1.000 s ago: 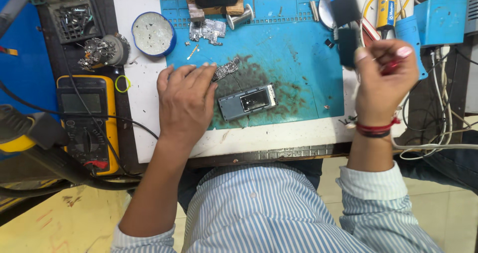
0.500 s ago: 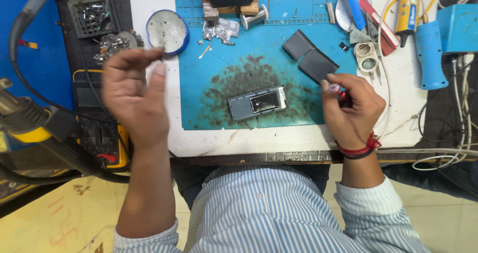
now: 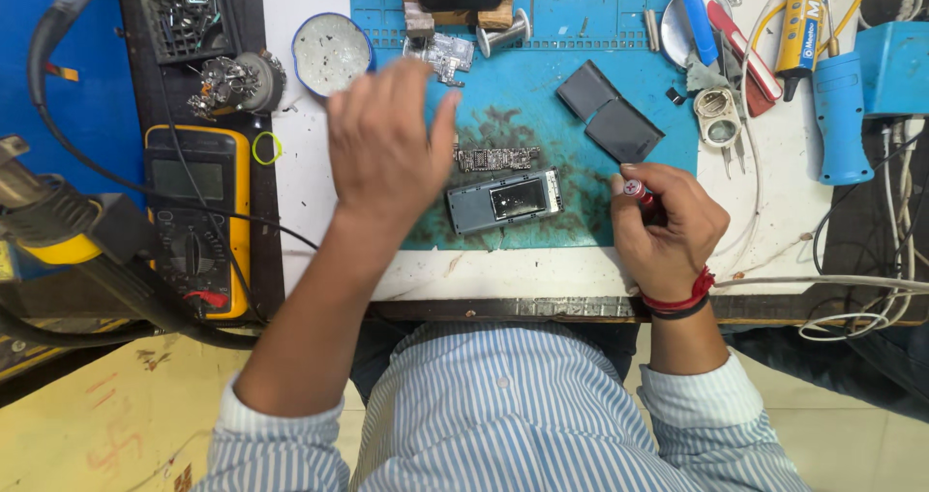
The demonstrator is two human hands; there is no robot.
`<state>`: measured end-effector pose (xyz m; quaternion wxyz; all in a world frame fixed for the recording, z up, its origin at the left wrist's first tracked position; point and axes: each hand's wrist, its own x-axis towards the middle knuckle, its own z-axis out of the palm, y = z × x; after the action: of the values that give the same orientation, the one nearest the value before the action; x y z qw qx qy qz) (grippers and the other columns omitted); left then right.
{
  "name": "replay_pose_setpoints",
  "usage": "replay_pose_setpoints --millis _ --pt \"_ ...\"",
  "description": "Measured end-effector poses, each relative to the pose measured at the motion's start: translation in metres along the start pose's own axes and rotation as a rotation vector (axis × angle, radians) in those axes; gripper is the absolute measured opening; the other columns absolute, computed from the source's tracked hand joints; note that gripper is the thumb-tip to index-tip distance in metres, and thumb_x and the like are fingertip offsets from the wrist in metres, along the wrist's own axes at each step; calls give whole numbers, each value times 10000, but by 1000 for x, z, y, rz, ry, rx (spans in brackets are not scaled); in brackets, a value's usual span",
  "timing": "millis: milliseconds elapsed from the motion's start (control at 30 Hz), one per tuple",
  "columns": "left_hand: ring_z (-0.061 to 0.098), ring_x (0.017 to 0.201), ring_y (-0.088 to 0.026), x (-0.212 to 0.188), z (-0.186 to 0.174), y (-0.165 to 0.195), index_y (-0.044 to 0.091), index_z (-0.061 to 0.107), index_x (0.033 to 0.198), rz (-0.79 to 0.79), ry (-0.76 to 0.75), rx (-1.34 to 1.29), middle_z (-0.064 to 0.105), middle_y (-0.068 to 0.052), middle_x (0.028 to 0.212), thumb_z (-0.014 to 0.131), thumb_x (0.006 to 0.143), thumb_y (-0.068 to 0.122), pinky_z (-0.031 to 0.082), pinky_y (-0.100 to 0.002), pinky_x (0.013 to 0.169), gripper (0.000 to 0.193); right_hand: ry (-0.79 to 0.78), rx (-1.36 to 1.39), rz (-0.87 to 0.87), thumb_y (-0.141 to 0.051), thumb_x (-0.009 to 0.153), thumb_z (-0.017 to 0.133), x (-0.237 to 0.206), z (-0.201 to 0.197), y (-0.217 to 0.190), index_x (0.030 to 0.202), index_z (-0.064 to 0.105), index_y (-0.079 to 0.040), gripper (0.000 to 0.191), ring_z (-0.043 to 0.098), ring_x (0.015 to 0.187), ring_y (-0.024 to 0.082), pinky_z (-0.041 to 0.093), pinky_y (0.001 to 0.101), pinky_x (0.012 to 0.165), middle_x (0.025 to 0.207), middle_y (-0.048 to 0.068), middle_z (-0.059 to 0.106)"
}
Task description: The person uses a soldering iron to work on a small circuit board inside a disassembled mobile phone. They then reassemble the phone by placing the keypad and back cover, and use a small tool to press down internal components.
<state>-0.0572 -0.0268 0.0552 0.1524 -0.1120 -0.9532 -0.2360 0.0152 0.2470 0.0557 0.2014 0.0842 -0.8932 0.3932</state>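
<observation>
I see the grey rectangular phone frame (image 3: pixel 504 200) lying flat on the stained blue rubber mat (image 3: pixel 542 76), a narrow circuit strip (image 3: pixel 496 157) just above it. Left hand (image 3: pixel 387 149) hovers left of the frame, fingers spread, empty. Right hand (image 3: pixel 668 226), right of the frame, is clenched around a red-capped tool (image 3: pixel 635 190).

Your yellow multimeter (image 3: pixel 196 223) at the left shows a grey rectangular screen (image 3: pixel 180 178); a yellow-labelled tube (image 3: pixel 802 23) lies top right.
</observation>
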Motion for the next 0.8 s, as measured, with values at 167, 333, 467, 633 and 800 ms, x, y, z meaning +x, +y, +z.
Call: replay_pose_setpoints --millis 167,333,467,633,800 --pt "632 917 -325 22 15 -3 7 608 1123 -28 -43 158 694 -134 1008 817 868 412 428 -468 787 523 -11 42 55 26 983 778 0 3 -2 1063 721 6 100 622 701 94 487 221 626 1010 128 739" --pt "668 817 -339 20 10 -14 46 629 1077 3 65 -3 704 -137 913 748 954 216 512 -462 760 241 -8 33 9 26 998 775 2 -3 3 1081 713 3 106 642 726 93 500 214 653 1033 124 739" --pt "729 768 -292 12 -4 -32 70 709 1166 -132 161 -151 721 -130 864 664 1070 117 553 -420 714 116 -4 63 56 26 991 773 4 -3 8 1064 712 5 97 625 731 96 489 210 636 1008 119 739" --pt "695 736 -300 5 -10 -29 36 735 1193 26 219 12 728 -143 881 681 1054 81 535 -419 687 156 -26 82 41 19 1007 772 5 0 8 1065 712 8 85 615 704 81 485 205 643 1002 115 736" --pt "706 908 -279 0 17 6 0 694 1130 279 122 53 724 -184 1146 652 984 98 572 -379 799 181 -27 55 48 13 1009 781 4 3 5 1045 705 17 85 591 735 85 472 202 635 979 109 727"
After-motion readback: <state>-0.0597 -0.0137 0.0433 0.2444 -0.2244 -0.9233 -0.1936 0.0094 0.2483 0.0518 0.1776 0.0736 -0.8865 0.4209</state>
